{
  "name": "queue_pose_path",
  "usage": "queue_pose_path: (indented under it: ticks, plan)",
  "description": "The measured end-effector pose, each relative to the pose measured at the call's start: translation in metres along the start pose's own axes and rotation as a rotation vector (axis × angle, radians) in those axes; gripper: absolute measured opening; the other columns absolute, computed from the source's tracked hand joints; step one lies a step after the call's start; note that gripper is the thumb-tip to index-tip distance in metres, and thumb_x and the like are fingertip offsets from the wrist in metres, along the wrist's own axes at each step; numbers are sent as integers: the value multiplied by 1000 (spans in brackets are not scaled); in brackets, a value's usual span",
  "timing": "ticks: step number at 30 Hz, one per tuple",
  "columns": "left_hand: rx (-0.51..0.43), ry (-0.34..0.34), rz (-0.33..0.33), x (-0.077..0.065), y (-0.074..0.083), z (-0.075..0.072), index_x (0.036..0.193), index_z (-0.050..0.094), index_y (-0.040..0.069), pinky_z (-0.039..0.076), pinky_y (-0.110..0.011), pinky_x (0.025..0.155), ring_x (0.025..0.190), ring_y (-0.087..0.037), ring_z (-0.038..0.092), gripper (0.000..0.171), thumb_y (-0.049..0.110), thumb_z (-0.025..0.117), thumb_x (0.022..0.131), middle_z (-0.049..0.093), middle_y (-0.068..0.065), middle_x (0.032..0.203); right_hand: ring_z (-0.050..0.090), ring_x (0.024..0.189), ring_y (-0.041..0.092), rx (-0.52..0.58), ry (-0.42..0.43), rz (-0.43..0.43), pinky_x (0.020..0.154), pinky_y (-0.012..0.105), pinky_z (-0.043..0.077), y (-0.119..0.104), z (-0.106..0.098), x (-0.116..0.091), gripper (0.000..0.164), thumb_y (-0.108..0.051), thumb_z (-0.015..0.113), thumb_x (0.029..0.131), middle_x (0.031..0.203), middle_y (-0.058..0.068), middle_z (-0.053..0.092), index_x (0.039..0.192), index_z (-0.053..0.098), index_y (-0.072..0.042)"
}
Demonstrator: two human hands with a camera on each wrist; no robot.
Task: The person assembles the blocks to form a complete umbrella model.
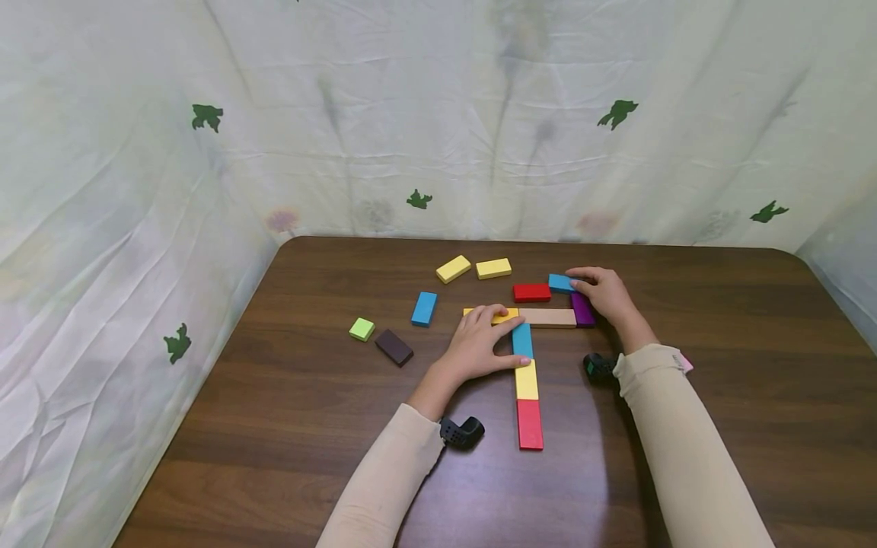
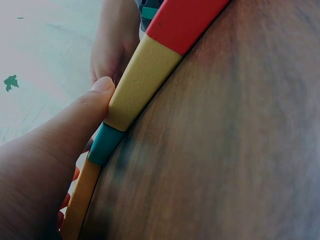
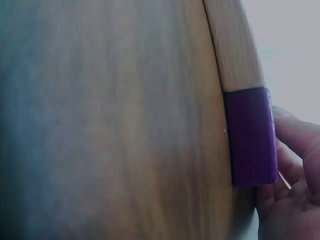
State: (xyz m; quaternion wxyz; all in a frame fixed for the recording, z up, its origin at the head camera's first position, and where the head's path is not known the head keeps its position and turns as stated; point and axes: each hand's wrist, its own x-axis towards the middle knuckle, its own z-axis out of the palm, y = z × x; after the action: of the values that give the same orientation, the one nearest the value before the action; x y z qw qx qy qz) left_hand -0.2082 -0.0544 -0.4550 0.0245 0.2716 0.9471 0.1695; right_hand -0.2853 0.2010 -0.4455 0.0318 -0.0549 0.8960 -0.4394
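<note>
Flat wooden blocks form a T-like figure on the table. My left hand (image 1: pixel 479 346) spreads over its left part, fingers on the orange-yellow block (image 1: pixel 508 314) and thumb beside the joint of the upright's blue block (image 1: pixel 522 341) and yellow block (image 1: pixel 526 380). A red block (image 1: pixel 530 425) ends the upright. To the right run a plain wood block (image 1: pixel 546 318) and a purple block (image 1: pixel 582 310). My right hand (image 1: pixel 608 295) pinches another blue block (image 1: pixel 560 283) between thumb and fingers, beside a red block (image 1: pixel 531 293). In the right wrist view, the purple block (image 3: pixel 252 137) partly hides that hand.
Two yellow blocks (image 1: pixel 493 269) lie near the back edge. Left of the figure are a loose blue block (image 1: pixel 424 309), a small green block (image 1: pixel 361 329) and a dark brown block (image 1: pixel 393 348). Something pink (image 1: pixel 686 364) shows behind the right sleeve. A patterned curtain (image 1: pixel 438 114) hangs behind the table.
</note>
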Motion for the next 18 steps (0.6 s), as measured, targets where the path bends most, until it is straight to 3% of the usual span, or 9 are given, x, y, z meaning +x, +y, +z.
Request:
queue_pose_path:
  ticks: [8,18]
  plan:
    - [0,-5,2,0,1,0,138,35,35,18,-45,102,123,-17,22,74,70,48,74,32,2,132,40,108,34,9,-40,-35,89,46,35,-1,-1,1,36,-21,56,90,125,21,44,121,56,-2]
    - [-10,0,-3,0,1,-1,137,36,34,18,-47,102,123,-17,22,74,70,48,74,33,2,131,38,112,35,25,-78,-27,92,48,33,-3,0,4,39,-22,59,88,130,20,41,122,55,-3]
